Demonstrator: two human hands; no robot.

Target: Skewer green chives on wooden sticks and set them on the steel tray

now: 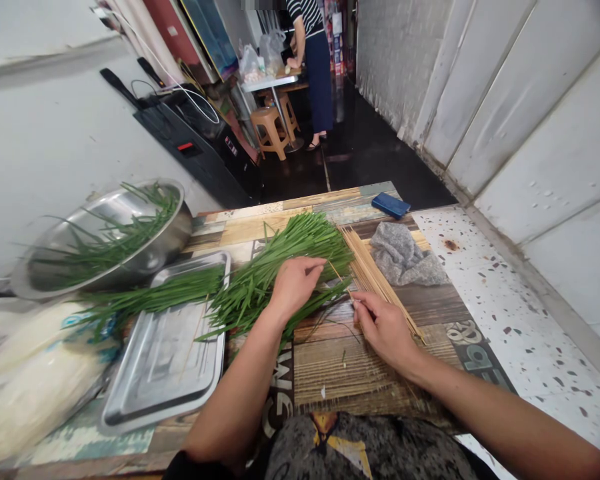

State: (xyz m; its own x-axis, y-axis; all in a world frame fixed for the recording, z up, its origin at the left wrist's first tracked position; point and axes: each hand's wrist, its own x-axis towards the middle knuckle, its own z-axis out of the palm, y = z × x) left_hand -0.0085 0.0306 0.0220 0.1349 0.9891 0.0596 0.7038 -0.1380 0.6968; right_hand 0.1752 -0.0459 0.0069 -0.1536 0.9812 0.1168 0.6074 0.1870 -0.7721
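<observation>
At centre, right hand [384, 328] pinches stick [338, 274]; left hand [295, 285], fingertips pressed together at its far end, may be pricked if it slips.

the long leaves [300, 247] are coloured bright green, while the skewers [380, 277] are toned pale tan and the cloth [405, 253] is flecked in grey. the tabletop [340, 373] is patterned with wood-look patches in brown, tan and faded teal, and the floor [510, 293] beside it is speckled dark on white. the top [310, 17] of the person beyond is striped black and white.
</observation>
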